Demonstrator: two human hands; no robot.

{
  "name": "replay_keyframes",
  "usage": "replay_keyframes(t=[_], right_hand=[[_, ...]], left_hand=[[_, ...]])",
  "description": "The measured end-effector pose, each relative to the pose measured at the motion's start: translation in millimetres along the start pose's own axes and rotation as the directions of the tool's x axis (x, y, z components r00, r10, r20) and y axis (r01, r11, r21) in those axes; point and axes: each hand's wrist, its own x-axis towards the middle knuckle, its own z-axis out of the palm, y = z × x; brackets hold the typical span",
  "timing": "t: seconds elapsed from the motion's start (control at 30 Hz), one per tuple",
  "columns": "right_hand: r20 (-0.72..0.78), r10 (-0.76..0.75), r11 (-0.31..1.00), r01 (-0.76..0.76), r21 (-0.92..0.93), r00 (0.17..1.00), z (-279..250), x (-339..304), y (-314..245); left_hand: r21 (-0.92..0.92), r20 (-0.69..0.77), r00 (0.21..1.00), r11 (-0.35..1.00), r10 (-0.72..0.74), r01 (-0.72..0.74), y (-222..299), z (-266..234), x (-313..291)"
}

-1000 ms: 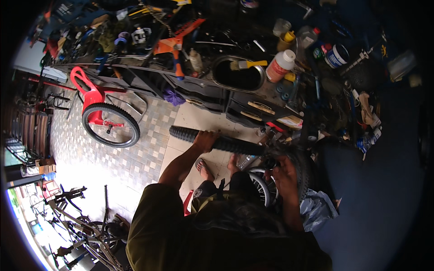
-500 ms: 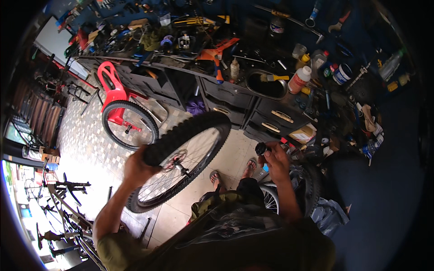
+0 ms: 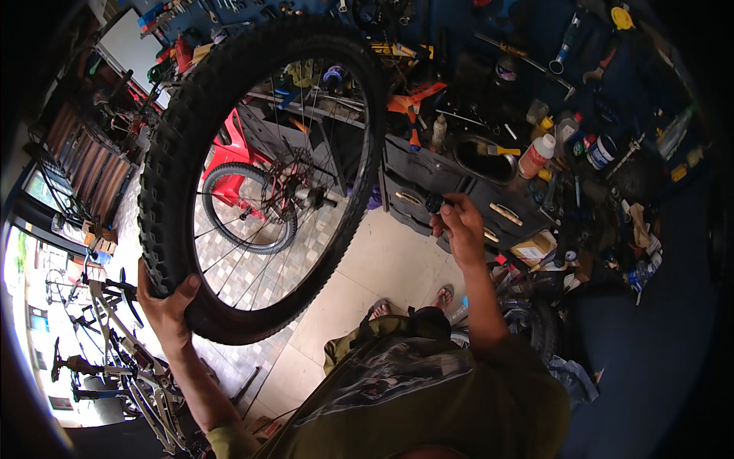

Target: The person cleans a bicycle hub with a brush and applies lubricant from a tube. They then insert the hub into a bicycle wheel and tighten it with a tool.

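Observation:
A bicycle wheel (image 3: 167,237) with a knobby black tyre is raised in front of me, tilted, its spokes and silver hub (image 3: 310,197) facing right. My left hand (image 3: 166,308) grips the tyre at its lower left, thumb on the near side and the other fingers mostly hidden behind. Off the wheel's right side, my right hand (image 3: 463,233) is closed on a small black cylindrical part (image 3: 434,203), held between thumb and fingers. What kind of part it is cannot be made out. It is apart from the hub.
A cluttered workbench with dark drawers (image 3: 413,180) runs across the back, bearing a white-and-red bottle (image 3: 537,156) and an orange-handled tool (image 3: 415,103). Behind the wheel are a red chair (image 3: 238,138) and a smaller wheel (image 3: 293,229). Bicycle frames (image 3: 130,375) stand at left; a tyre (image 3: 544,329) is at lower right.
My left hand has lifted the wheel and turned it more upright, so it now looks larger and hides part of the bench. My right hand has risen slightly with the black part.

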Motion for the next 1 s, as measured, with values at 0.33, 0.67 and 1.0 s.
replay_keyframes(t=[0.33, 0.67, 1.0], right_hand=[[0.110, -0.071, 0.983, 0.088, -0.163, 0.991, 39, 44, 25], [0.223, -0.179, 0.879, 0.257, -0.401, 0.958, 108, 75, 62], [0.258, -0.194, 0.830, 0.299, -0.471, 0.946, 105, 74, 62]], left_hand=[[-0.122, -0.030, 1.000, 0.993, -0.001, -0.003, -20, 8, 24], [-0.047, -0.086, 0.996, 0.998, -0.039, 0.035, -18, 10, 27], [-0.035, -0.171, 0.981, 0.996, -0.087, 0.082, -16, 14, 20]])
